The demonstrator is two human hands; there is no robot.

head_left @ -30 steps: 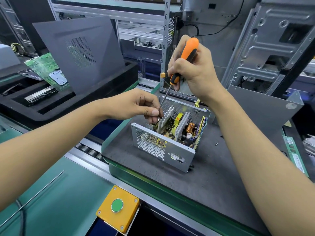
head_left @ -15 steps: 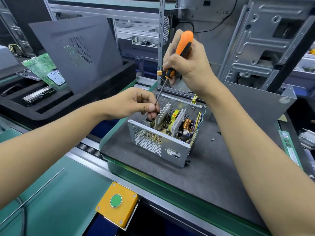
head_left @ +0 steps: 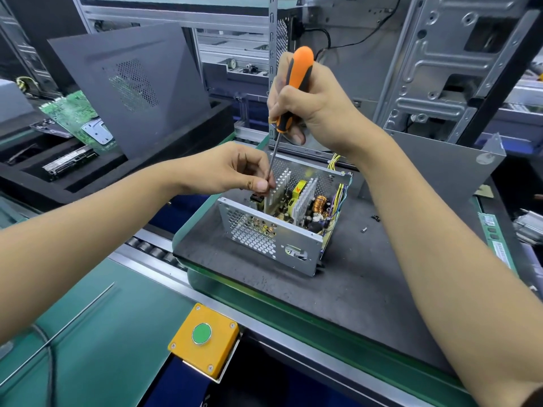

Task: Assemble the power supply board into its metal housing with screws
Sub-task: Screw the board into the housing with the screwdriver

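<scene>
1. The housing (head_left: 273,239), an open metal box with a perforated front wall, stands on a dark mat (head_left: 338,283) in the middle of the bench.
2. The board (head_left: 296,207) sits inside the housing, with finned heatsinks, a yellow transformer and a copper coil showing above the walls.
3. The right hand (head_left: 311,104) is curled round the orange-and-black handle of a screwdriver (head_left: 293,89), held nearly upright above the housing's far left corner.
4. The screwdriver's shaft slants down into the housing beside the left heatsink; its tip is hidden by the left hand.
5. The left hand (head_left: 232,171) pinches the shaft low down between thumb and fingertips, just over the housing's rim; whether it also holds a screw cannot be told.
6. Two loose screws (head_left: 368,224) lie on the mat to the right of the housing, well apart from it.
7. A yellow box with a green button (head_left: 202,345) sits at the bench's near edge.
8. A grey vented panel (head_left: 132,86) leans in a black foam tray (head_left: 123,171) at the left, beside a green circuit board (head_left: 70,113).
</scene>
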